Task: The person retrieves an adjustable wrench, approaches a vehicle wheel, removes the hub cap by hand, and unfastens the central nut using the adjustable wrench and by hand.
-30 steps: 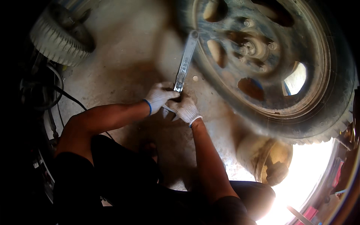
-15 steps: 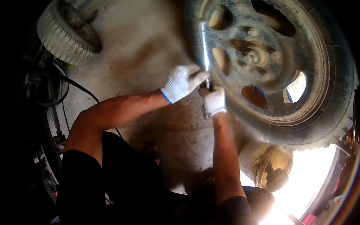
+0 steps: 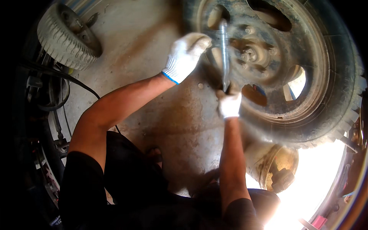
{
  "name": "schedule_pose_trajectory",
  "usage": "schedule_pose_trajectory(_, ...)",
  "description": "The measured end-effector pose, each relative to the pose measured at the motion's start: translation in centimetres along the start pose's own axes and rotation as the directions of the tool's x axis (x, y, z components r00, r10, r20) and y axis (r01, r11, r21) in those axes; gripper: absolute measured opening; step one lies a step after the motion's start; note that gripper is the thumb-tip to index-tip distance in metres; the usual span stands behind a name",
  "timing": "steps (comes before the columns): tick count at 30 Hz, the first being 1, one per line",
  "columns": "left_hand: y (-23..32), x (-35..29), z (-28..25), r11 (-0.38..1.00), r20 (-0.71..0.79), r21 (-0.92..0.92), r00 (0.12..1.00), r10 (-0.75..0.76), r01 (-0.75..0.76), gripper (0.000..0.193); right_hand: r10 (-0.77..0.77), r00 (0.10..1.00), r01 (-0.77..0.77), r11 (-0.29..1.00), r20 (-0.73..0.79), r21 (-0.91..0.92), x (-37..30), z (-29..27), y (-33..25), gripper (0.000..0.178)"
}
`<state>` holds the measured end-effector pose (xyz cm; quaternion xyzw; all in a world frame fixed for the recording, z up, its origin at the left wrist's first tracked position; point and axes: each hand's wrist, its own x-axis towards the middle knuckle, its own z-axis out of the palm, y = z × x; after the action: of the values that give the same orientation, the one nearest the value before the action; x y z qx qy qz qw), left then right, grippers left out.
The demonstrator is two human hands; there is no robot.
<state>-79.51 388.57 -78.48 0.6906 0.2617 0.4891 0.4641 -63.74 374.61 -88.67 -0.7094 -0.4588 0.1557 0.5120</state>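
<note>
My right hand (image 3: 230,103), in a white knit glove, is closed round the lower end of a long shiny metal bar (image 3: 224,53). The bar stands nearly upright in the picture, in front of the left part of a large wheel (image 3: 306,92) with a dirty steel rim. Its upper end overlaps one of the rim's oval holes; whether it touches the rim I cannot tell. My left hand (image 3: 186,53), gloved in white with a blue cuff edge, is raised left of the bar and apart from it. Its fingers are curled in; what they hold, if anything, is hidden.
Another wheel with a knobbly tyre (image 3: 67,38) is at the upper left. A black cable (image 3: 86,86) and dark machine parts line the left side. Below the large wheel, a round open container (image 3: 281,168) sits beside bright glare. Stained concrete floor (image 3: 153,126) lies between.
My left hand has come away from the bar, moving up and slightly left. My right hand and the bar have shifted to the right, over the rim.
</note>
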Motion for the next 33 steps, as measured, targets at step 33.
schedule_pose_trajectory(33, 2.6, 1.6, 0.5, 0.879, 0.105, 0.367, 0.953, 0.286, -0.304, 0.022, 0.387, 0.922, -0.387, 0.920, 0.014, 0.057, -7.2, 5.7, 0.3, 0.018)
